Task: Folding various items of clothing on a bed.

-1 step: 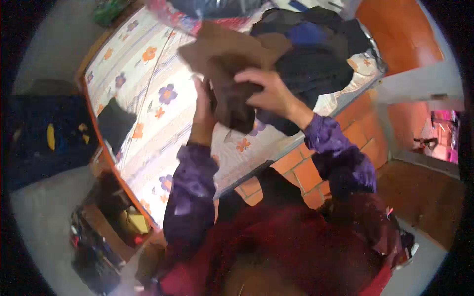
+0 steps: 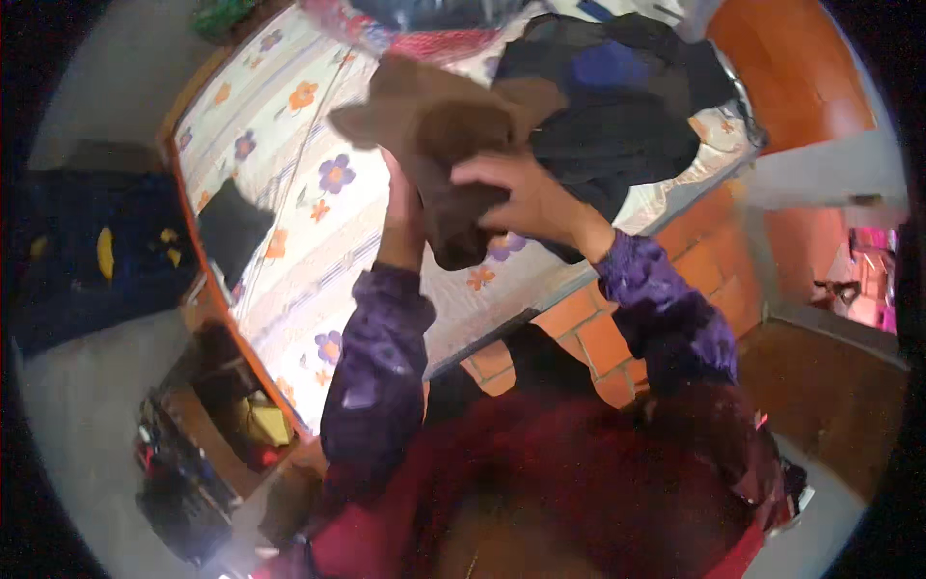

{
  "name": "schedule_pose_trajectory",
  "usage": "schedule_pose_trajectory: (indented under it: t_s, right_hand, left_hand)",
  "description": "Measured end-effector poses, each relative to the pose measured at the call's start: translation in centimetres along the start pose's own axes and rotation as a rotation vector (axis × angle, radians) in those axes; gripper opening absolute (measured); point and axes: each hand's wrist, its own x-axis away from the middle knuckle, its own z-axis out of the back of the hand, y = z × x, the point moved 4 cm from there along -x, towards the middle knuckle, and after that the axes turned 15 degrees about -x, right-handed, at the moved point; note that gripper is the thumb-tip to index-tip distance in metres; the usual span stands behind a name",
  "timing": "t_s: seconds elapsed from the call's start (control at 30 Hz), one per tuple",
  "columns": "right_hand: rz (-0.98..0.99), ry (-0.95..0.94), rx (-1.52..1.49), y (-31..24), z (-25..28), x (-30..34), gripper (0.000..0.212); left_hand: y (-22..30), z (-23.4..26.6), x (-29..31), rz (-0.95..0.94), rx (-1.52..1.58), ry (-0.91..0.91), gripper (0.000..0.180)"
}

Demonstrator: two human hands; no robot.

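Note:
A brown cloth garment [image 2: 439, 121] hangs bunched between my hands above the mattress; its exact kind cannot be made out. My left hand [image 2: 403, 207] supports it from the left, the thumb side showing and the fingers mostly hidden behind the cloth. On its right side, my right hand [image 2: 535, 198] grips the fabric with bent fingers, slightly blurred. Just beyond the right hand lies a pile of dark clothes [image 2: 627, 135] with a blue patch on it. A dark folded cloth [image 2: 231, 232] rests at the mattress's left edge.
Under the cloth is a mattress with a flowered cover [image 2: 309, 241] in an orange-edged frame. A dark plastic-looking bundle [image 2: 434, 14] stands at the far side. Orange floor tiles [image 2: 603, 338] show at the near right. An open shelf with a yellow item [image 2: 270, 425] stands lower left.
The brown garment has shifted slightly and its folds have changed shape between my hands. The whole view has tilted a little; both hands stay on the cloth.

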Motion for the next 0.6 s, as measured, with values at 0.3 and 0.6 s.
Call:
schedule_pose_trajectory:
  t_s: [0.3,0.6]
  right_hand:
    - [-0.369,0.086,-0.279,0.4,0.7,2.0,0.032]
    - [0.128,0.539,-0.136,-4.3,0.5,-5.6,0.027]
  left_hand:
    - [4.5,2.3,5.5,0.028,-0.128,0.074,0.027]
    - [11.1,5.7,11.9,-0.175,-0.418,0.154,0.034]
